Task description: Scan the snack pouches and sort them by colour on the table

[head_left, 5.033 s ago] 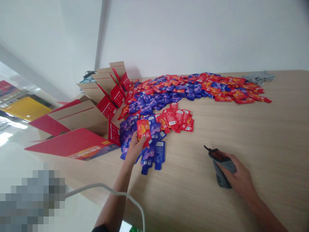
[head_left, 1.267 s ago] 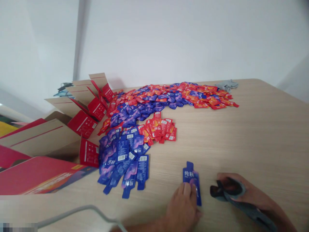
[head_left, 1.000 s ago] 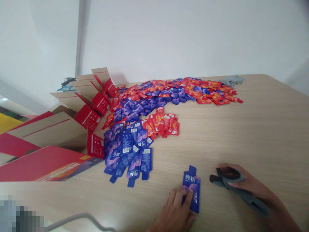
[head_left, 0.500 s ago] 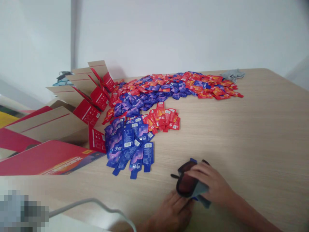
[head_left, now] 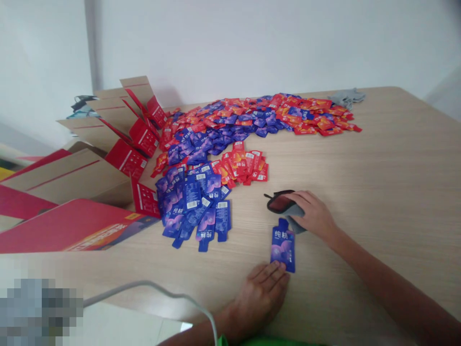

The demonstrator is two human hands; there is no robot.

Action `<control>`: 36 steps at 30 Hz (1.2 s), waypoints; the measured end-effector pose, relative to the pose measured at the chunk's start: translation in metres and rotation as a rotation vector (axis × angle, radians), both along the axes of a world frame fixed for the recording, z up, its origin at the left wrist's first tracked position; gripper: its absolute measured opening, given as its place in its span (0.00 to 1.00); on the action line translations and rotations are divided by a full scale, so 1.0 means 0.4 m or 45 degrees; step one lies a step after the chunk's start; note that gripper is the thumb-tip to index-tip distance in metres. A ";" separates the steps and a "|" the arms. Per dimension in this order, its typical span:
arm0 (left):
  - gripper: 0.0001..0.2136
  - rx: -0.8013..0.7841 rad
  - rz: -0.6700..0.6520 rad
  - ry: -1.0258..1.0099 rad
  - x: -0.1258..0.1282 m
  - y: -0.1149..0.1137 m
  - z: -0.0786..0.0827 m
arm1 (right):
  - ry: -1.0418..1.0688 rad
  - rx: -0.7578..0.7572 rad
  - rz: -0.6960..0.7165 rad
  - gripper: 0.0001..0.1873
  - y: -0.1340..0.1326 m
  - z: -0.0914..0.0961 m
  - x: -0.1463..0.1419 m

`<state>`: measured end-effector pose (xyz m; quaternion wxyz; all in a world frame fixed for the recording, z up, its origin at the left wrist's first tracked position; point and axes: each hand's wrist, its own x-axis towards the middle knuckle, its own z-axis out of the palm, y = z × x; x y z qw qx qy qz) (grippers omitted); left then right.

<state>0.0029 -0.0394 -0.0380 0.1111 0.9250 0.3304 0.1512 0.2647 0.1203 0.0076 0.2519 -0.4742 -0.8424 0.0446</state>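
A blue spouted sachet (head_left: 283,246) with purple round prints lies on the table, spout pointing away from me. The fingertips of my left hand (head_left: 260,292) rest on its near edge, fingers stretched out and the thumb hidden. Beyond the spout, my right hand (head_left: 312,214) is closed around dark-framed sunglasses (head_left: 280,203) with reddish-brown lenses. A grey cloth (head_left: 296,210) is bunched in the same hand, against the lenses. To the left lies a spread of blue sachets (head_left: 192,204), with a smaller group of red sachets (head_left: 240,166) behind it.
A long heap of red and blue sachets (head_left: 230,120) runs along the back of the table (head_left: 378,192). Open red cartons (head_left: 142,137) stand at the left, beside a large red box (head_left: 72,223). A grey rag (head_left: 347,98) lies at the back right. A pale cable (head_left: 173,290) crosses the near left.
My right hand has moved away from me with the sunglasses and cloth, uncovering the blue sachet. My left hand stays at the sachet's near edge. The camera view has shifted slightly.
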 end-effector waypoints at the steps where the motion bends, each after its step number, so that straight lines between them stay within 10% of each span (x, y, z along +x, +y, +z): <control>1: 0.17 -0.002 0.006 -0.007 0.002 -0.001 0.001 | 0.051 0.021 0.011 0.25 -0.028 0.005 -0.003; 8: 0.13 -0.084 0.051 -0.012 0.007 -0.010 -0.015 | -0.033 -0.127 0.517 0.18 -0.218 -0.077 -0.079; 13: 0.18 -0.015 -0.010 -0.077 0.004 -0.007 -0.027 | -0.107 -0.118 0.314 0.24 -0.078 -0.096 -0.053; 19: 0.18 -0.020 -0.012 -0.055 0.004 -0.005 -0.025 | -0.134 0.031 0.014 0.27 0.038 0.006 0.000; 23: 0.17 -0.024 -0.018 -0.096 0.006 -0.004 -0.018 | 0.095 0.074 0.062 0.24 -0.091 0.041 -0.025; 28: 0.13 -0.134 0.001 -0.049 0.002 -0.007 -0.014 | -0.037 -0.155 0.430 0.18 -0.234 -0.037 -0.083; 36: 0.18 -0.039 -0.033 -0.067 0.003 -0.003 -0.016 | -0.189 -0.094 0.212 0.24 -0.002 -0.075 -0.034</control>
